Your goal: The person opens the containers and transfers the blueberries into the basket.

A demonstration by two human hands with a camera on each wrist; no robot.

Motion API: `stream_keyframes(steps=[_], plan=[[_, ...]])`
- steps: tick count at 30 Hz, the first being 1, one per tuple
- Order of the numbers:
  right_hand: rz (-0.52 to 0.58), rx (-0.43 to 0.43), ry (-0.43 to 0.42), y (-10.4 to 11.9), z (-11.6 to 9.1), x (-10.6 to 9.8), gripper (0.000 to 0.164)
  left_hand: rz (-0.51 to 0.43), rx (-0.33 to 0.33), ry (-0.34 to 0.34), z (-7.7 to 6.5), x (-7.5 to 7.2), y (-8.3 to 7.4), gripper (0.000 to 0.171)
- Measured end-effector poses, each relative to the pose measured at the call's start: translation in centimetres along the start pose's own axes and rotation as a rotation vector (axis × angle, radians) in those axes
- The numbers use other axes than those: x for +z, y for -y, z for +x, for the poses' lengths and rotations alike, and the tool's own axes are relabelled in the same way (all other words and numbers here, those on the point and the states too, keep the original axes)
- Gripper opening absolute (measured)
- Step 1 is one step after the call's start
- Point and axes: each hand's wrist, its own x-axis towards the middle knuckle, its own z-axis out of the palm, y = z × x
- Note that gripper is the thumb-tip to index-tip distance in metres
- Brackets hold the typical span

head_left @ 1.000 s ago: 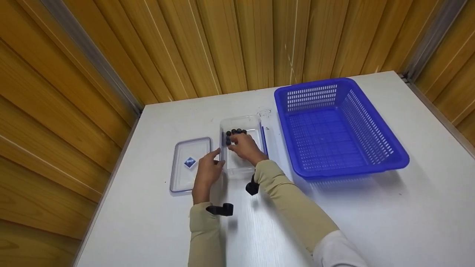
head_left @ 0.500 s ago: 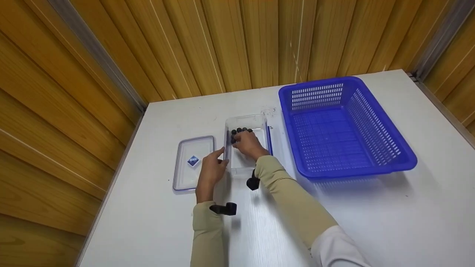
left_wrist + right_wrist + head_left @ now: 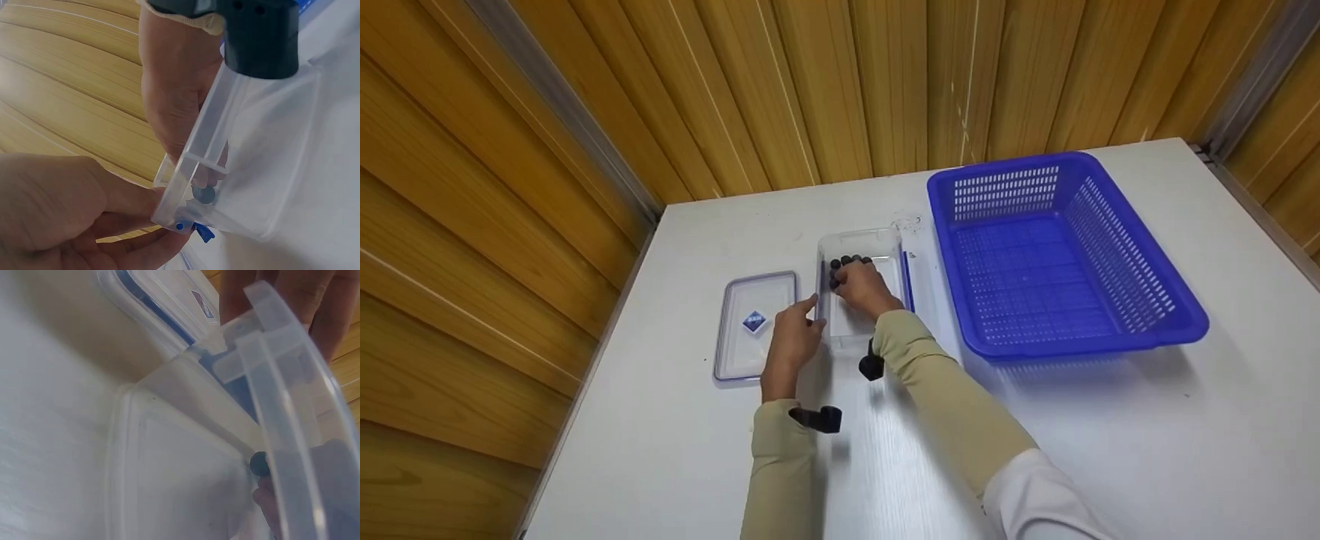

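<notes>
A clear rectangular plastic container [image 3: 859, 238] stands on the white table. My left hand [image 3: 795, 337] grips its left wall; in the left wrist view the digits lie on both sides of the rim near a blue clip [image 3: 203, 232]. My right hand [image 3: 864, 291] reaches inside, fingers bent downward. Several small dark balls [image 3: 835, 264] are gathered at the container's far left, partly hidden by this hand. One dark ball [image 3: 205, 194] shows at the right fingertips through the clear plastic. The clear lid [image 3: 741, 358], with a blue diamond label, lies flat left of the container.
To the right stands a large blue slotted basket [image 3: 1069, 349], nothing seen inside it. A blue strip [image 3: 907, 281] runs along the container's right side. Yellow wood-look panels [image 3: 885, 90] wall off the back and left of the table.
The whole scene has drifted slightly right and up in the head view. Both hands keep nearly the same places at the container, the right one still among the balls.
</notes>
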Motion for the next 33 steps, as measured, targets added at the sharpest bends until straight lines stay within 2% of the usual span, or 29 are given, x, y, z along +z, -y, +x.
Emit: stream_keyframes(steps=[7, 14, 19, 25, 33], plan=[[-0.022, -0.018, -0.025, -0.2, 0.5, -0.1, 0.015, 0.025, 0.001, 0.003, 0.4, 0.1, -0.4, 0.045], [-0.054, 0.072, -0.011, -0.2, 0.6, 0.2, 0.019, 0.076, 0.014, 0.053, 0.7, -0.1, -0.4, 0.046], [-0.054, 0.090, -0.012, -0.2, 0.6, 0.5, 0.017, 0.094, 0.001, 0.094, 0.7, -0.1, -0.5, 0.049], [-0.056, 0.042, -0.047, 0.1, 0.5, 1.2, 0.017, 0.058, 0.008, 0.068, 0.2, 0.0, -0.5, 0.049], [-0.059, 0.018, -0.030, 0.7, 0.4, 1.2, 0.016, 0.044, 0.057, 0.027, -0.2, -0.3, -0.6, 0.048]])
